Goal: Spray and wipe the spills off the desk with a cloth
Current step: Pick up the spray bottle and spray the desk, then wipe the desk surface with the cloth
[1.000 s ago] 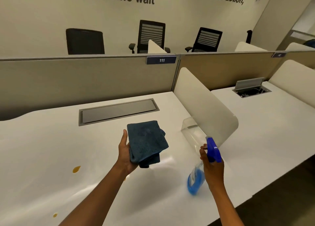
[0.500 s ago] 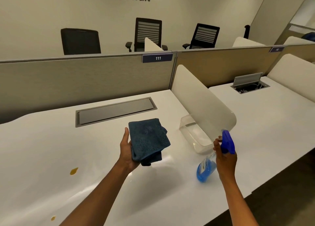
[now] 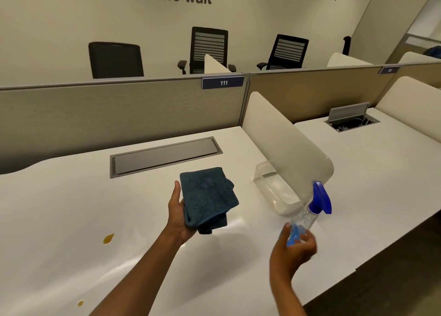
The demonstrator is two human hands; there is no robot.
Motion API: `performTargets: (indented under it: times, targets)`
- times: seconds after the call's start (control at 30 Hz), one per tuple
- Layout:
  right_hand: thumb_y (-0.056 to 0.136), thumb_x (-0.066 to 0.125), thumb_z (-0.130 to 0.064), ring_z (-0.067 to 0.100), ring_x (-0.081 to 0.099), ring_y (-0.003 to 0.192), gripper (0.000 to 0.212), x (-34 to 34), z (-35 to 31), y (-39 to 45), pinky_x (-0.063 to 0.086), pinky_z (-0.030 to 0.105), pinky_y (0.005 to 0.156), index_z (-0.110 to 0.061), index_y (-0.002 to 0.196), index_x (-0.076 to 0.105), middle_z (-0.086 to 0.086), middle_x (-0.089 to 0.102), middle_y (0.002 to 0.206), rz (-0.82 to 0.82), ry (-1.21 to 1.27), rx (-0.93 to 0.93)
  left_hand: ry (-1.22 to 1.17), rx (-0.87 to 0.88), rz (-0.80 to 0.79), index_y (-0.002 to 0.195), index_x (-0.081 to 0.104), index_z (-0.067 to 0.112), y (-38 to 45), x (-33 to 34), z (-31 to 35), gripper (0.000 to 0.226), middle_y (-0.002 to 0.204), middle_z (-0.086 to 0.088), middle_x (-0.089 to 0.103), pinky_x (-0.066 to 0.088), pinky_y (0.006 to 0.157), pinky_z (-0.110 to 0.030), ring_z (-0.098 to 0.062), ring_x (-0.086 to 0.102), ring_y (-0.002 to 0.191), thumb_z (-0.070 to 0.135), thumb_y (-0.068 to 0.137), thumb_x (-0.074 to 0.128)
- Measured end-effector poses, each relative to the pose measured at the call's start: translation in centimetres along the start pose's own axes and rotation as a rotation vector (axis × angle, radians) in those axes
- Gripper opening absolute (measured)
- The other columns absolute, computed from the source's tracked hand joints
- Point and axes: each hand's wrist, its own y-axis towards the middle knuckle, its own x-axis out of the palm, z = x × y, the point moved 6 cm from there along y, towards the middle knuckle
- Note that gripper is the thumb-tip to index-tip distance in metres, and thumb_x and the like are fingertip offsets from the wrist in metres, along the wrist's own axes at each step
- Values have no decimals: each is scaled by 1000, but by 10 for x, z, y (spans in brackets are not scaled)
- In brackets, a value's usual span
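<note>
On the white counter (image 3: 71, 208), toward its left, lie two amber spills: a small spot (image 3: 80, 303) near the front edge and a larger drop (image 3: 108, 239) farther in. A closed grey cable hatch (image 3: 164, 157) runs along the back. Above the middle of the counter the left hand (image 3: 177, 216) holds a folded dark blue cloth (image 3: 207, 199), thumb up its left side, fingers hidden beneath; the fold's long axis runs away from the person. Right of it a clear, empty plastic tub (image 3: 276, 194) sits against the base of a pale divider panel (image 3: 286, 148). The right hand (image 3: 294, 246) has its fingers wrapped round the base of a spray bottle (image 3: 307, 218), which tilts up and to the right, blue trigger head uppermost, a little blue liquid in the clear body, blurred.
</note>
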Motion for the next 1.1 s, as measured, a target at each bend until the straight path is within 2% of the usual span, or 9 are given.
performTargets:
  times: [0.17,0.27,0.33,0.43,0.53,0.67,0.8,0.93,1.1]
  targets:
    - [99,43,-45,27,55,113,37,67,13,-83,46,41,93,-20,126,49,10,56,130,-556,220,570,4,7,11,126,66,16,-17,-8,7,86,130,-19,65,54,90,-53,-40,64,116,82,74,49]
    - [97,33,-58,26,51,123,49,102,-1,-118,39,43,106,-26,128,53,5,56,136,-843,380,768,0,22,3,127,66,16,-26,-13,9,85,131,-19,64,55,89,-53,-40,63,118,82,78,44]
    - [94,33,-65,27,51,128,58,117,-13,-135,37,46,112,-26,130,56,6,58,136,-923,487,818,6,31,14,125,67,15,-33,-14,10,84,131,-19,64,55,91,-52,-39,62,120,81,80,40]
    - [92,40,-66,29,67,109,60,129,-27,-150,56,43,87,-23,128,61,11,68,123,-924,645,891,97,38,44,121,70,16,-42,-17,11,84,129,-17,66,57,88,-45,-35,64,118,81,83,33]
    - [90,42,-67,29,72,91,62,135,-27,-162,58,41,70,-21,125,64,12,73,110,-917,736,972,248,50,85,122,69,19,-48,-21,9,81,129,-12,67,56,92,-42,-30,65,118,80,84,32]
    - [81,50,-72,34,69,100,67,139,-26,-168,56,48,79,-22,122,66,12,70,119,-921,887,1010,484,66,168,129,63,26,-59,-28,11,80,134,-5,65,46,109,-45,-24,62,123,78,83,24]
    - [81,51,-70,36,69,101,62,138,-23,-165,55,53,83,-20,109,75,13,71,116,-926,1005,1030,869,60,308,139,46,24,-72,-39,22,73,146,3,43,34,116,-47,-26,39,139,69,93,13]
    - [84,46,-70,35,63,109,60,133,-10,-157,48,54,96,-23,104,77,10,71,116,-868,1013,997,1169,156,446,146,39,21,-84,-61,45,59,157,-6,34,23,120,-49,-29,31,143,55,101,19]
    - [86,41,-72,30,66,108,62,113,1,-117,55,52,88,-24,109,75,8,71,118,-747,1031,841,1428,363,624,143,46,22,-112,-129,99,46,154,-5,39,22,118,-44,-27,30,144,42,103,34]
